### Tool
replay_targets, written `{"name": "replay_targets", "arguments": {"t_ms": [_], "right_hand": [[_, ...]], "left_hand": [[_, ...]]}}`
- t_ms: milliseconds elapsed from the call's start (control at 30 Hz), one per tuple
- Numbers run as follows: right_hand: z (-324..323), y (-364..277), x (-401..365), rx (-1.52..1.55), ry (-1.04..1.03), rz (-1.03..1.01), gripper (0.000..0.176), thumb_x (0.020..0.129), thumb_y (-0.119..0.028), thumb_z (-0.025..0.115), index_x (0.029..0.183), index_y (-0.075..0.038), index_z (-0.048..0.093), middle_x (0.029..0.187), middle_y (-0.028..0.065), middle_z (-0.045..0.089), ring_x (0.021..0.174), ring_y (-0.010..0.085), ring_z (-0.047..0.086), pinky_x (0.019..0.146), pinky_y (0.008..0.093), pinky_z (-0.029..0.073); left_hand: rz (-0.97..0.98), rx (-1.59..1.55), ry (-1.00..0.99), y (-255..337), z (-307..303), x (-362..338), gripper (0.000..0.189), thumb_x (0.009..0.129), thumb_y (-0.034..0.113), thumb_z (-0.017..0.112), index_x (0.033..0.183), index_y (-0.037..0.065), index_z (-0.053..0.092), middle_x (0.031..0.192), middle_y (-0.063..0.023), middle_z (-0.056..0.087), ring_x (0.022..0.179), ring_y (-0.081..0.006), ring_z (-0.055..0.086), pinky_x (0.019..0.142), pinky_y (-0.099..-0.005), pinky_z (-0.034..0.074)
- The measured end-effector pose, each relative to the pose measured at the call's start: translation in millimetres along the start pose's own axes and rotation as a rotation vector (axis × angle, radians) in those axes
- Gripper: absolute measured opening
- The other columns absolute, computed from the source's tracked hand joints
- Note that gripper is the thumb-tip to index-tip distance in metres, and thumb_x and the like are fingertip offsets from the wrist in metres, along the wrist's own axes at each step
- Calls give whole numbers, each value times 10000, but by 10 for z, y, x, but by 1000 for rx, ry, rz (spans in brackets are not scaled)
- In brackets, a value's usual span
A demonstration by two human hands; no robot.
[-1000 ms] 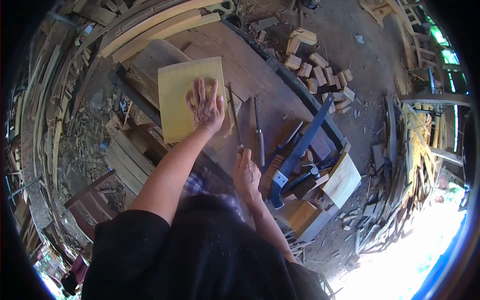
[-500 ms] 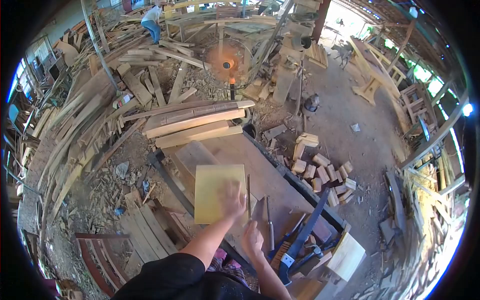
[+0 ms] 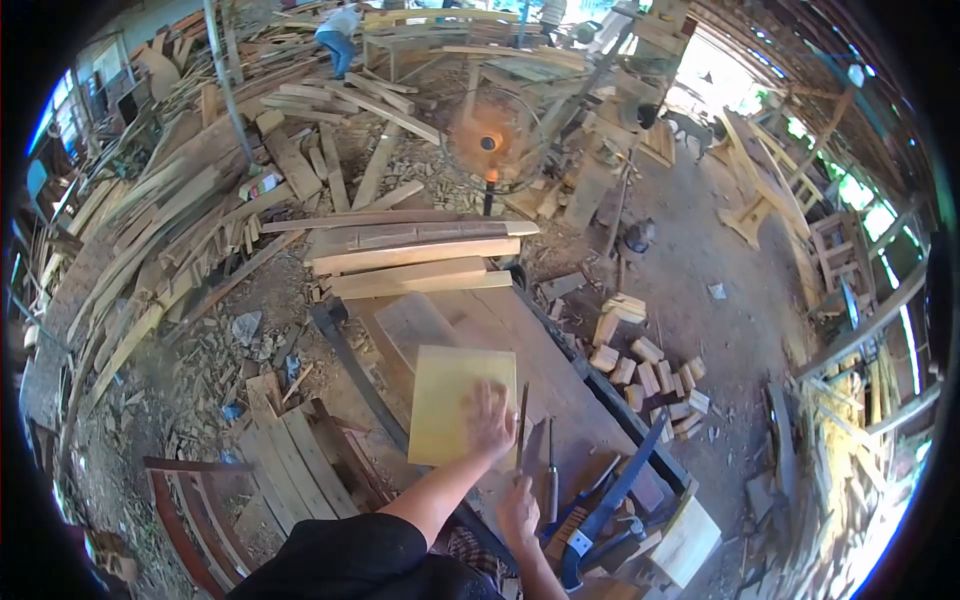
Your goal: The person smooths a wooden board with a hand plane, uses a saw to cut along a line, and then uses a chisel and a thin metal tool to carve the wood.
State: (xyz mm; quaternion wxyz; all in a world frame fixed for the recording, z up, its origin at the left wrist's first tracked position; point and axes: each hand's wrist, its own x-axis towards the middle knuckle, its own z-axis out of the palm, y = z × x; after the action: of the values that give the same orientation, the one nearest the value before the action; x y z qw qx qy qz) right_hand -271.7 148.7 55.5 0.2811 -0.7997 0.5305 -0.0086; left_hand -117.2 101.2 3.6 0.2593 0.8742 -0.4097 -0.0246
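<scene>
A pale yellow rectangular wooden board [image 3: 440, 400] lies on the workbench [image 3: 560, 370]. My left hand [image 3: 490, 422] rests on its right half, fingers spread and slightly blurred. Just below the board's right corner, my right hand [image 3: 518, 512] is closed around the handle of a long, thin, dark file [image 3: 522, 425]. The file's blade runs along the board's right edge. To the right lies another slim tool with a grey handle [image 3: 552, 492]. Beyond it are a handsaw [image 3: 620, 490] and a hammer [image 3: 628, 530].
Planed beams [image 3: 420, 276] lie across the bench's far end, near a fan with an orange centre [image 3: 488, 143]. Cut wood blocks [image 3: 650, 375] are heaped on the floor at right. A person [image 3: 338, 42] bends among timber at the back. A wooden slab [image 3: 685, 540] sits at the bench's near right corner.
The whole view has shifted, so the scene sits lower and further right. My right hand has drawn the file slightly back towards me along the board's edge. My left hand stays on the board.
</scene>
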Motion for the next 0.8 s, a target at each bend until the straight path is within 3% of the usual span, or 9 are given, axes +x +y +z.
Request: {"name": "replay_targets", "arguments": {"t_ms": [133, 267, 433, 667, 800], "right_hand": [[-82, -46, -185, 30, 17, -9, 251, 949, -227, 474, 1077, -24, 403, 757, 289, 631, 731, 474, 627, 666, 580, 474], [30, -49, 265, 32, 58, -48, 218, 949, -192, 465, 1073, -25, 400, 754, 291, 627, 721, 467, 627, 648, 573, 474], [-109, 18, -258, 44, 1, -39, 227, 969, -221, 459, 1076, -32, 395, 757, 290, 628, 725, 473, 625, 636, 574, 473], [-9, -198, 131, 52, 76, -60, 213, 976, -214, 445, 1022, -7, 424, 740, 285, 630, 709, 473, 623, 627, 569, 478], [39, -69, -306, 50, 37, -60, 240, 956, -227, 466, 1065, -24, 398, 743, 256, 642, 673, 448, 634, 601, 548, 493]], "left_hand": [[-33, 74, -63, 25, -19, 11, 668, 923, 419, 461, 1508, 163, 264, 1574, -227, 88, 1459, -411, 54, 1131, -614, 49], [-15, 29, -10, 25, -9, -6, 662, 927, 417, 454, 1509, 169, 263, 1574, -226, 88, 1458, -411, 56, 1130, -613, 53], [-15, 49, -29, 7, -11, 28, 649, 930, 413, 452, 1507, 180, 269, 1576, -219, 86, 1458, -410, 57, 1129, -616, 61], [-34, 97, -37, 19, 7, 8, 667, 916, 403, 482, 1511, 197, 261, 1578, -216, 90, 1460, -402, 74, 1130, -606, 81], [-19, 82, -26, 6, 10, 12, 681, 907, 382, 505, 1514, 200, 256, 1578, -216, 100, 1460, -397, 88, 1128, -607, 90]]}}
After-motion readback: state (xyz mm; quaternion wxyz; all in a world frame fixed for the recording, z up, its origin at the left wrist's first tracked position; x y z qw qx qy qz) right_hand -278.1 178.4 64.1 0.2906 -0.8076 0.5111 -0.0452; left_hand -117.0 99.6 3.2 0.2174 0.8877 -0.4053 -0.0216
